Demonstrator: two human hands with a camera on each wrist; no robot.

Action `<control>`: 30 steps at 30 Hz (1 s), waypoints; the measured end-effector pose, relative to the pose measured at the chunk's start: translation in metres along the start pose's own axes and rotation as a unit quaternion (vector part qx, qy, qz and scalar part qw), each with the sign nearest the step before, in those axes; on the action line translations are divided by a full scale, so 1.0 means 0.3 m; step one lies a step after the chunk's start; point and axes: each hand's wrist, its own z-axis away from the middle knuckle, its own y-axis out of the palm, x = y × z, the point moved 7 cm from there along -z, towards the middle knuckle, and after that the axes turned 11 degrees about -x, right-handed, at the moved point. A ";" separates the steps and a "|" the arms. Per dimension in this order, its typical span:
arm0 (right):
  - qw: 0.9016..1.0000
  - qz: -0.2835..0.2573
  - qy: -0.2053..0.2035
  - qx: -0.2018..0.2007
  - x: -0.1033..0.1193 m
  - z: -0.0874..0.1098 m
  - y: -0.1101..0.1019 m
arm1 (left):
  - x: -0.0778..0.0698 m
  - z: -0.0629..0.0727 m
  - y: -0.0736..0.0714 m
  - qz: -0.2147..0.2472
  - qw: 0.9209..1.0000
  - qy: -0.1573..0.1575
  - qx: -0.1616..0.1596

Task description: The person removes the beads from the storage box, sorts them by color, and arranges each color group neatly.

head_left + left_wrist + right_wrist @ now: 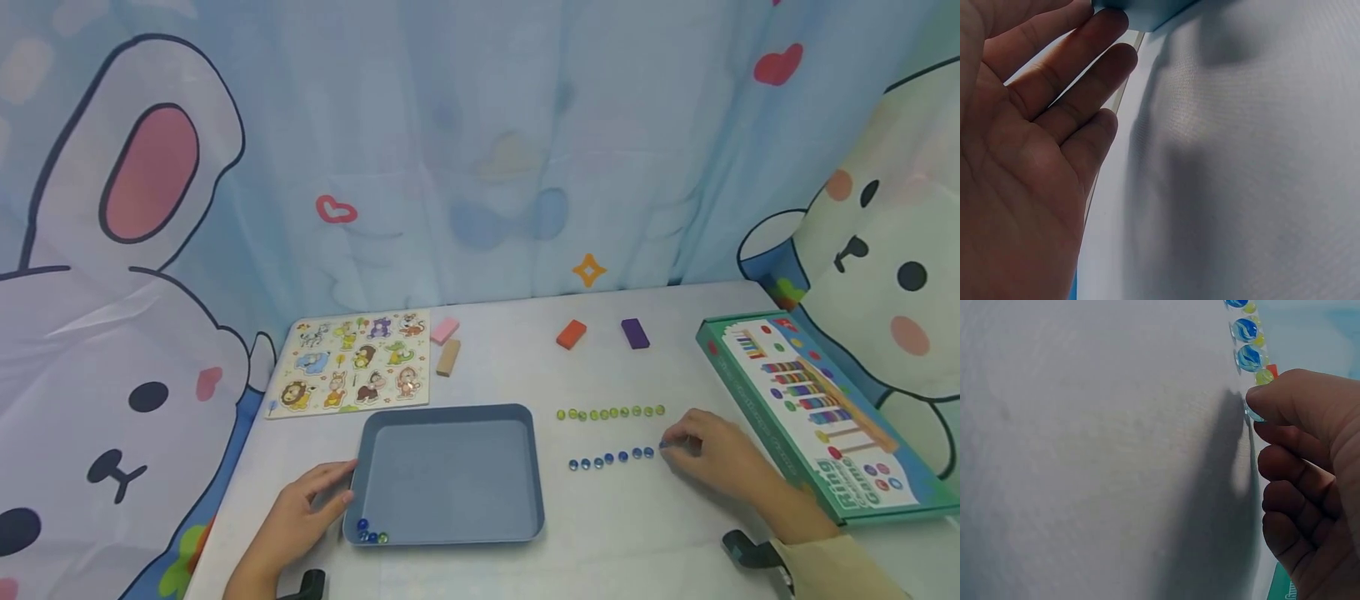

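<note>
My right hand point(712, 454) pinches a blue marble point(663, 446) between thumb and forefinger, at the right end of a row of blue marbles point(611, 458). In the right wrist view the thumb and fingers of the right hand point(1310, 437) partly hide that marble point(1254, 415). Behind the blue row runs a line of yellow-green marbles point(614, 412). With relaxed fingers, my left hand point(300, 517) touches the left edge of a blue-grey tray point(536, 475). Several marbles point(372, 537), blue and green, lie in the tray's near left corner.
An animal picture board point(352, 362) lies behind the tray. Near it are pink point(445, 330) and tan blocks point(447, 357). Farther right sit an orange block point(572, 334) and a purple block point(635, 333). A green game box point(825, 417) occupies the right side.
</note>
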 end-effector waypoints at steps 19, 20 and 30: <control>0.993 -0.050 -0.074 -0.082 0.171 -0.082 -0.115 | -0.001 -0.002 -0.005 -0.003 1.000 0.003 -0.001; 0.991 -0.056 -0.085 -0.085 0.210 -0.100 -0.113 | 0.001 -0.002 -0.005 -0.003 1.000 0.002 0.000; 0.972 -0.125 -0.197 0.008 0.669 -0.297 0.088 | 0.017 -0.003 0.001 -0.002 1.000 0.016 -0.004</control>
